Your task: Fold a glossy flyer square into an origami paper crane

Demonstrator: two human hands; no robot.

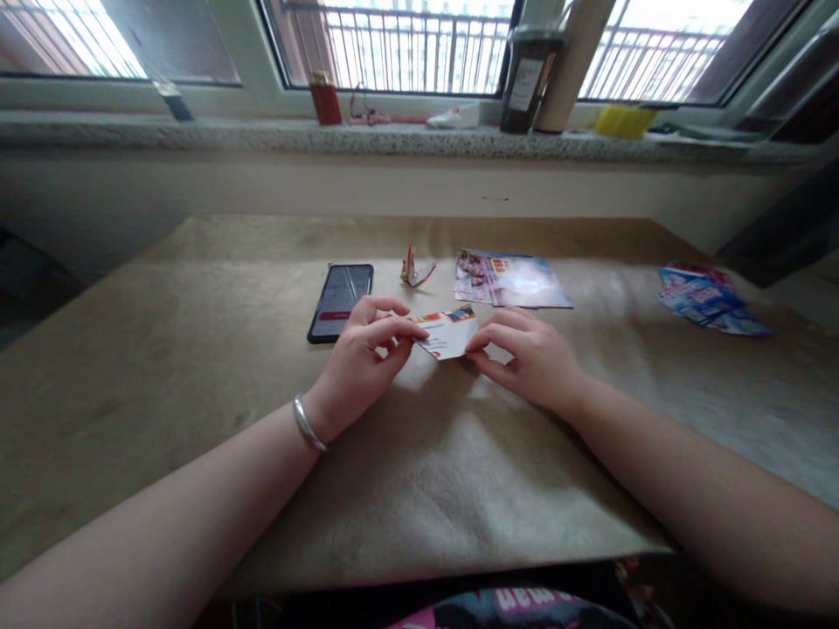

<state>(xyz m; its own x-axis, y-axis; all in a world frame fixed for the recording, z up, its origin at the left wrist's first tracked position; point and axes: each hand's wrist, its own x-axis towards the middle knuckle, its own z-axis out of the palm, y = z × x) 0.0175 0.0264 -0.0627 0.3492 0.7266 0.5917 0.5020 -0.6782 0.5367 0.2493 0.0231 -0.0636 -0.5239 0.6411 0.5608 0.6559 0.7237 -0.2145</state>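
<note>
windows (pixel 419 48) and a stone sill (pixel 262 138) back the tan surface (pixel 163 376). near its middle, the left hand (pixel 360 362) and right hand (pixel 534 356) pinch opposite ends of a printed white card (pixel 451 335). beyond it sit a small folded paper piece (pixel 411 272) and glossy leaflets (pixel 528 279); the left hand overlaps the phone's (pixel 342 299) corner from view. blue printed pieces (pixel 708 300) lie well apart, far right.

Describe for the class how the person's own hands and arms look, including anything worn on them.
The left hand is gloveless; a smooth, rounded, silver-coloured bangle circles its wrist. The right hand is gloveless too, its wrist unadorned. No sleeves cover the visible forearms.
</note>
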